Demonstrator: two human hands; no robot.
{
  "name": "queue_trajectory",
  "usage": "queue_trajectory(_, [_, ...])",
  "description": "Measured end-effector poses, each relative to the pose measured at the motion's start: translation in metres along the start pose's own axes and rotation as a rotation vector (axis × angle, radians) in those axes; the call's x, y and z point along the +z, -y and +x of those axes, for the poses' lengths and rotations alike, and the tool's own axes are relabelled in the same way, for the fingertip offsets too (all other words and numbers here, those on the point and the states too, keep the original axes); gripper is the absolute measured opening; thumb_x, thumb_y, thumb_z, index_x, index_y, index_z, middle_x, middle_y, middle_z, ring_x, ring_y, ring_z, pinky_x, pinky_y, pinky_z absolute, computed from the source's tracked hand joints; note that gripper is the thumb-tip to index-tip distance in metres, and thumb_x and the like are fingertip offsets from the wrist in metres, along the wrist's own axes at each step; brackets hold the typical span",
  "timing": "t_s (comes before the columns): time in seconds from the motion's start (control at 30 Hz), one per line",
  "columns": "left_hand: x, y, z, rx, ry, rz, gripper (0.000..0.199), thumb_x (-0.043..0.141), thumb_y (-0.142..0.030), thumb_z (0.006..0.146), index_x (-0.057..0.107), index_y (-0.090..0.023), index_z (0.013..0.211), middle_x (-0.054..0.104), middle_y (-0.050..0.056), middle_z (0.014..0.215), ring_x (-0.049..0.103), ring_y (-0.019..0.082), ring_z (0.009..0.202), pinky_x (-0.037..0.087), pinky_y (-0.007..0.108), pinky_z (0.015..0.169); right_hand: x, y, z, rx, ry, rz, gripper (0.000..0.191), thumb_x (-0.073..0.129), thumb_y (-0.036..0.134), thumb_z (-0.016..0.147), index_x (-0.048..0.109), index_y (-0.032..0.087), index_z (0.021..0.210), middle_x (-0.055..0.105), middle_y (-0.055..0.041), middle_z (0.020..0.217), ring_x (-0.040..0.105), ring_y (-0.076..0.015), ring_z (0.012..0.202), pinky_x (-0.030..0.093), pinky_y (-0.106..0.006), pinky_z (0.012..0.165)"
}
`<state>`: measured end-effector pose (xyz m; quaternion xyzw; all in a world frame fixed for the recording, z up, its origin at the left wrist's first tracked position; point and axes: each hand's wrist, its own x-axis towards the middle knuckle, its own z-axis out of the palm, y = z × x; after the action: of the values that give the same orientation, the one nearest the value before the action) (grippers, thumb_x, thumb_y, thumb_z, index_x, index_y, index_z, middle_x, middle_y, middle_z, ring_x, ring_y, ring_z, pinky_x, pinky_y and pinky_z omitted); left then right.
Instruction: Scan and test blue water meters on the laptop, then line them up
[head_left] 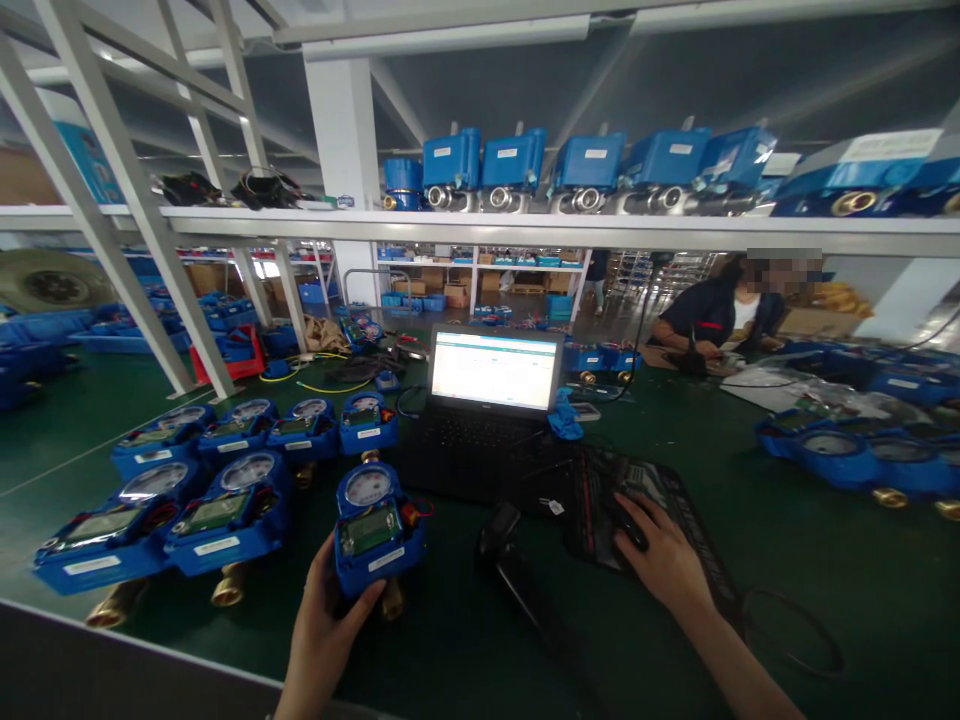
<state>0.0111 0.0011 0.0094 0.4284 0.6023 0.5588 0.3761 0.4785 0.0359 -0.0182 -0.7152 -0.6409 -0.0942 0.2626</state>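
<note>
My left hand (330, 610) is closed around the lower left side of a blue water meter (375, 535) with a round dial, a green display board and a brass pipe end. The meter is on the green bench, apart from the rows to its left. My right hand (667, 555) rests over a black computer mouse (628, 524) on a dark mouse pad (675, 490). Between the hands lies a black barcode scanner (517, 575). Behind them stands an open laptop (491, 375) with a lit screen; its text is too small to read.
Several blue water meters (236, 515) stand in rows at left. More meters (847, 450) lie at right, near a co-worker (720, 310) seated across the bench. A shelf (480, 230) with blue-boxed valves (514, 165) spans overhead. A blue cloth (566, 415) lies beside the laptop.
</note>
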Motion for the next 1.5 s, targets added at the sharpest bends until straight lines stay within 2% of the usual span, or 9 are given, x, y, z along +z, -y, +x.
queue_trajectory(0.13, [0.001, 0.002, 0.002, -0.009, -0.01, 0.0, 0.097, 0.082, -0.058, 0.06, 0.04, -0.026, 0.141, 0.049, 0.015, 0.148, 0.049, 0.04, 0.135, 0.044, 0.057, 0.111, 0.002, -0.001, 0.0, -0.002, 0.008, 0.002, 0.051, 0.042, 0.043, 0.091, 0.059, 0.022, 0.134, 0.055, -0.0136, 0.136, 0.061, -0.0325, 0.112, 0.054, -0.051, 0.094])
queue_trajectory(0.4, [0.001, -0.013, 0.0, -0.064, 0.03, 0.038, 0.107, 0.08, -0.065, 0.056, 0.035, -0.023, 0.143, 0.044, 0.017, 0.15, 0.047, 0.041, 0.136, 0.042, 0.058, 0.112, 0.0, -0.001, 0.001, 0.035, 0.056, -0.007, 0.054, 0.039, 0.046, 0.091, 0.059, 0.022, 0.135, 0.054, -0.0143, 0.138, 0.061, -0.0339, 0.114, 0.055, -0.051, 0.093])
queue_trajectory(0.6, [0.001, -0.004, 0.003, -0.042, 0.019, 0.024, 0.106, 0.08, -0.065, 0.058, 0.035, -0.022, 0.143, 0.043, 0.019, 0.15, 0.042, 0.042, 0.139, 0.034, 0.061, 0.117, 0.002, -0.002, 0.001, 0.027, 0.042, -0.008, 0.053, 0.04, 0.045, 0.091, 0.06, 0.021, 0.133, 0.056, -0.0146, 0.136, 0.062, -0.0331, 0.114, 0.054, -0.05, 0.095])
queue_trajectory(0.8, [-0.002, 0.004, 0.005, -0.024, 0.063, 0.013, 0.098, 0.081, -0.058, 0.064, 0.033, -0.025, 0.144, 0.045, 0.017, 0.15, 0.047, 0.039, 0.136, 0.039, 0.058, 0.115, 0.003, -0.002, 0.001, 0.018, 0.024, -0.029, 0.052, 0.039, 0.045, 0.092, 0.06, 0.022, 0.134, 0.056, -0.0131, 0.136, 0.062, -0.0322, 0.113, 0.055, -0.049, 0.094])
queue_trajectory(0.93, [-0.001, -0.002, 0.003, -0.022, 0.018, 0.002, 0.096, 0.081, -0.058, 0.063, 0.037, -0.026, 0.142, 0.046, 0.016, 0.149, 0.047, 0.041, 0.136, 0.041, 0.06, 0.112, 0.002, -0.002, 0.0, 0.025, 0.04, -0.032, 0.052, 0.04, 0.045, 0.092, 0.059, 0.023, 0.135, 0.056, -0.012, 0.136, 0.062, -0.0312, 0.113, 0.055, -0.047, 0.093])
queue_trajectory(1.07, [0.002, -0.01, -0.001, -0.01, 0.005, -0.006, 0.099, 0.083, -0.059, 0.059, 0.04, -0.023, 0.14, 0.048, 0.018, 0.148, 0.048, 0.042, 0.135, 0.041, 0.061, 0.112, 0.0, 0.0, 0.0, 0.032, 0.046, -0.015, 0.053, 0.041, 0.046, 0.091, 0.059, 0.023, 0.135, 0.055, -0.0131, 0.137, 0.061, -0.0331, 0.114, 0.055, -0.05, 0.093])
queue_trajectory(1.17, [0.002, -0.008, -0.001, -0.002, -0.007, -0.014, 0.093, 0.082, -0.057, 0.063, 0.041, -0.025, 0.14, 0.048, 0.016, 0.148, 0.047, 0.041, 0.136, 0.04, 0.06, 0.113, -0.001, 0.002, 0.001, 0.033, 0.04, 0.001, 0.053, 0.04, 0.044, 0.09, 0.06, 0.021, 0.133, 0.056, -0.0141, 0.136, 0.062, -0.0333, 0.112, 0.054, -0.051, 0.094])
queue_trajectory(1.3, [0.0, -0.001, 0.002, -0.034, 0.022, -0.006, 0.097, 0.083, -0.055, 0.062, 0.038, -0.025, 0.144, 0.046, 0.017, 0.15, 0.047, 0.041, 0.136, 0.041, 0.06, 0.113, 0.0, 0.002, 0.001, 0.037, 0.033, 0.009, 0.052, 0.04, 0.044, 0.09, 0.06, 0.022, 0.133, 0.056, -0.014, 0.136, 0.061, -0.0332, 0.113, 0.054, -0.052, 0.093])
queue_trajectory(1.5, [0.006, -0.001, -0.002, 0.02, -0.052, -0.016, 0.09, 0.081, -0.055, 0.065, 0.043, -0.026, 0.141, 0.051, 0.015, 0.146, 0.05, 0.041, 0.134, 0.044, 0.06, 0.11, 0.004, -0.002, 0.0, 0.023, 0.033, 0.009, 0.052, 0.04, 0.045, 0.091, 0.059, 0.024, 0.135, 0.054, -0.0126, 0.138, 0.061, -0.0323, 0.114, 0.055, -0.049, 0.091])
